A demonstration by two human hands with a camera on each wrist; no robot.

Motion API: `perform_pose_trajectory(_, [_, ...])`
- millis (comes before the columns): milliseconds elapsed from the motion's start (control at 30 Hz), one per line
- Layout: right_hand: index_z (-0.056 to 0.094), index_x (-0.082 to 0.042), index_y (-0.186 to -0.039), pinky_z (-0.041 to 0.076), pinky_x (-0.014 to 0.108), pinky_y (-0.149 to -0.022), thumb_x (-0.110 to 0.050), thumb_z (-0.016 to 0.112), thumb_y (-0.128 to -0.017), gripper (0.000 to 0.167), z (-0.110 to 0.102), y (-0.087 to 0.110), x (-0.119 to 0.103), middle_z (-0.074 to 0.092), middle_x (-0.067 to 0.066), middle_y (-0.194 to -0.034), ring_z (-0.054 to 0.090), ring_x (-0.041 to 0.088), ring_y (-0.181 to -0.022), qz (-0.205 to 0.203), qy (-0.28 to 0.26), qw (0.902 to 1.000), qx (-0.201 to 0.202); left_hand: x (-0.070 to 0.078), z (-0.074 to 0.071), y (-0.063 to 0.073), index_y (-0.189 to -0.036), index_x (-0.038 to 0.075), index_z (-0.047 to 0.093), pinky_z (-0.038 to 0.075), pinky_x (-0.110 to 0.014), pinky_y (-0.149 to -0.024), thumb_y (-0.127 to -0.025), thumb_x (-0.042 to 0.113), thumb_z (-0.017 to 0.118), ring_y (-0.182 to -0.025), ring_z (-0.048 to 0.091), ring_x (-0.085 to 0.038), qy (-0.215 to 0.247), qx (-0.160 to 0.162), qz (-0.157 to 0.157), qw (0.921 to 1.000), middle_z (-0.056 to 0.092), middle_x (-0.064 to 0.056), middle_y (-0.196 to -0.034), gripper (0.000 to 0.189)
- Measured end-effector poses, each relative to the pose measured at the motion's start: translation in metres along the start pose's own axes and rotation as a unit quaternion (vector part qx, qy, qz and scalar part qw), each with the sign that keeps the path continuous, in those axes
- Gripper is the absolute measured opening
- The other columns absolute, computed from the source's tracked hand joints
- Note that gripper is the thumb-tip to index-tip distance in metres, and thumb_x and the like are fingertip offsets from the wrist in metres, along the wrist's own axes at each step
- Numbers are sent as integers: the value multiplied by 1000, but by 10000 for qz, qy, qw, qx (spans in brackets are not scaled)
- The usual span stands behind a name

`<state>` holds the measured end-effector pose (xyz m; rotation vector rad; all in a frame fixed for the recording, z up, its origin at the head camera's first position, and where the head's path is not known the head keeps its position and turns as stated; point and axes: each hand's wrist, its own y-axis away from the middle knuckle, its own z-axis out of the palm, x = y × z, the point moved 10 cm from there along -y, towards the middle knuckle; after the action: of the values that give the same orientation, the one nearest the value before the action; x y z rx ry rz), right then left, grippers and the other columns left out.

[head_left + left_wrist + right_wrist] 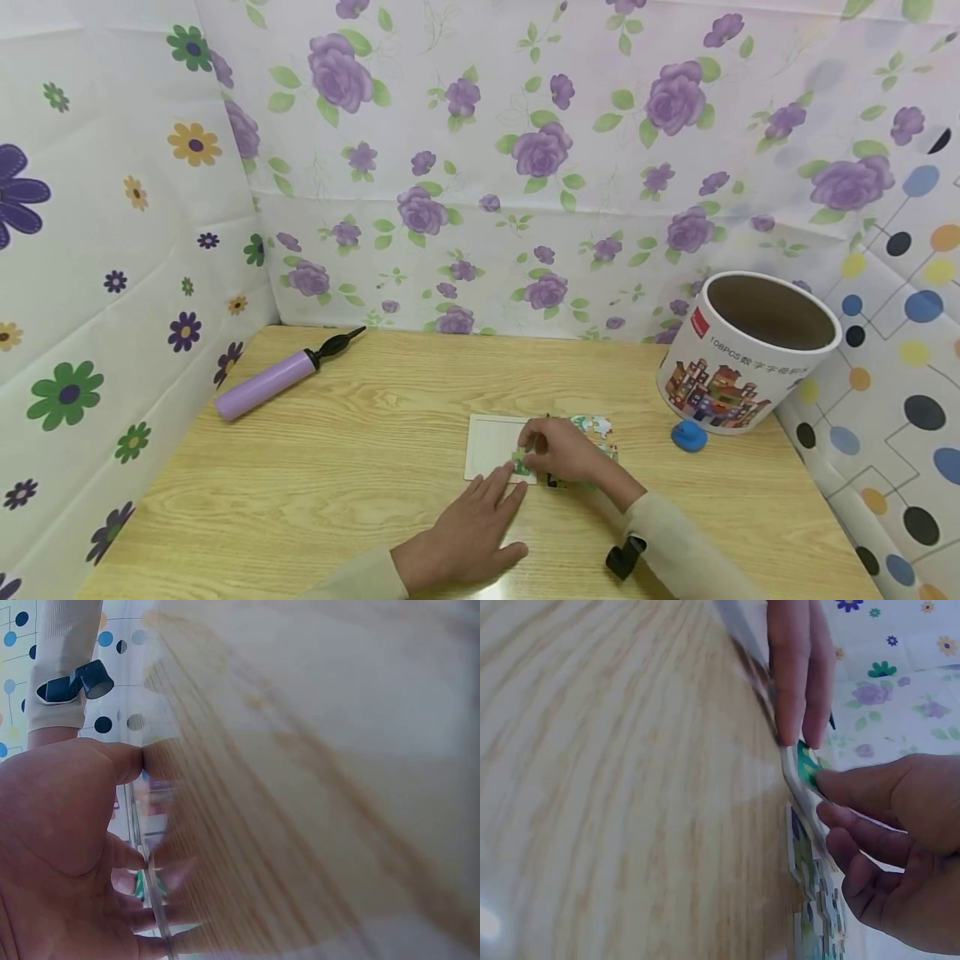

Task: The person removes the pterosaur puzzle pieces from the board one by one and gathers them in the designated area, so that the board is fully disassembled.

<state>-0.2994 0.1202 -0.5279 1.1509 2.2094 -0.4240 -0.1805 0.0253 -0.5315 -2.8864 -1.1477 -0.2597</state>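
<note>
A green puzzle piece [520, 463] lies at the lower right of a pale rectangular puzzle tray [487, 446]. My right hand [562, 450] reaches over the tray's right side and pinches this piece with curled fingers; in the right wrist view a fingertip [826, 780] meets its green face. My left hand [483, 525] lies palm down with fingers extended, its fingertips at the tray's near edge and beside the piece. Puzzle pieces [592, 425] lie right of the tray, partly hidden by my right hand.
A lilac hand pump [270, 383] with a black nozzle lies at the back left. At the back right stands a large white printed bucket [738, 358], with a small blue toy duck [688, 436] in front. Patterned cloth walls border the wooden table [337, 467].
</note>
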Motion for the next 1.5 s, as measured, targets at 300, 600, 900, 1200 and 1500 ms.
perform_pose_trajectory(300, [70,-17,-104,55,28,-77,-14,71,-97,7,-25,11,3,68,-8,-93,65,7,-85,151,-588,9969,504,-1,5,1,-161,6,29,29,-50,-120,-107,58,34,-155,23,-33,-17,-273,24,9996,21,-17,-168,76])
perform_pose_trajectory(600, [71,-12,-108,56,29,-74,-16,70,-98,12,-51,36,14,70,-3,-98,66,10,-86,244,-618,9950,748,-2,4,1,-161,7,29,29,-50,-120,-106,59,32,-154,26,-31,-188,-220,14,9996,25,-13,-168,76])
perform_pose_trajectory(900, [74,-11,-108,57,27,-76,-18,71,-98,13,-68,67,34,72,-3,-101,68,10,-90,540,-564,9922,968,-2,5,0,-162,7,27,28,-48,-120,-106,59,30,-155,24,-30,-152,-292,37,9995,24,-12,-168,76])
perform_pose_trajectory(1200, [77,-9,-112,57,26,-76,-19,71,-97,19,-82,94,52,76,4,-107,70,12,-92,769,-541,9905,1002,-3,7,0,-162,7,26,27,-49,-121,-107,59,29,-155,23,-30,-108,-321,71,9994,23,-12,-169,76])
perform_pose_trajectory(1500, [79,-10,-112,57,26,-75,-17,72,-96,19,-83,113,75,77,6,-109,69,8,-91,1005,-520,9888,972,-3,6,-1,-162,8,26,29,-48,-120,-106,60,30,-155,24,-29,-223,-302,102,9992,24,-12,-169,76])
